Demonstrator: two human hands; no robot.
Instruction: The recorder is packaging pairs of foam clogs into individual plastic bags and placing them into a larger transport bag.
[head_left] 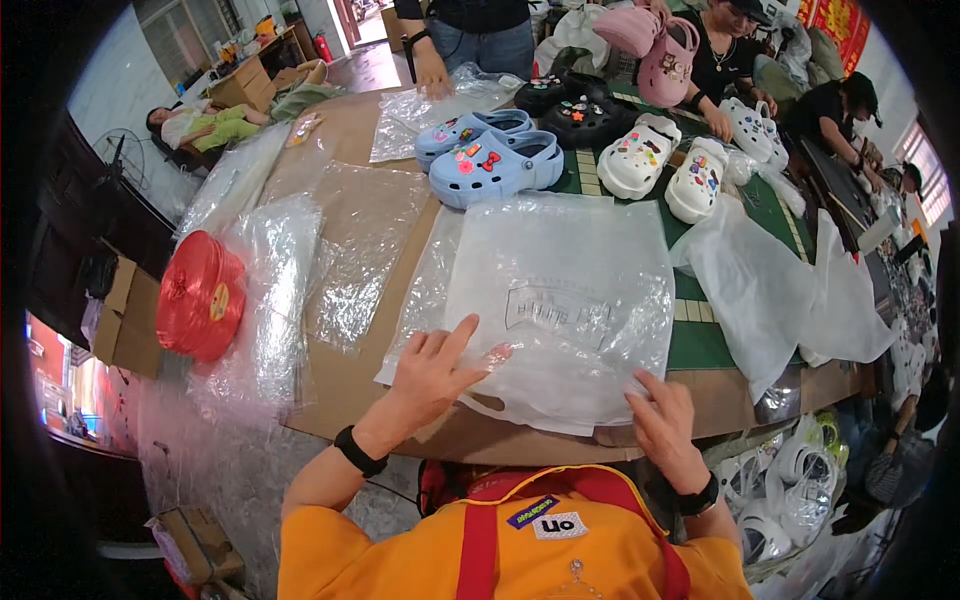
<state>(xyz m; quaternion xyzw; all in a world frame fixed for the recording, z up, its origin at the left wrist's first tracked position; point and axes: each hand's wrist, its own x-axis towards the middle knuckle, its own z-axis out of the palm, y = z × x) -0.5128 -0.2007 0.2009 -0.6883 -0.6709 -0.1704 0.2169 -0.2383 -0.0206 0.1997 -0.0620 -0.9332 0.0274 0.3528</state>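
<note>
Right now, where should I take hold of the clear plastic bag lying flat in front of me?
Probably at the near edge of the clear plastic bag, by its handle cutout, coming from your side. It lies flat, and the left hand and right hand rest there.

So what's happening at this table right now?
A person in an orange top has both hands on a clear plastic bag lying flat on the table: the left hand presses on its near-left corner, the right hand rests on its near-right edge. Beyond the bag stand a pair of blue clogs, black clogs and white clogs, all decorated with charms. Other people work at the far side.
</note>
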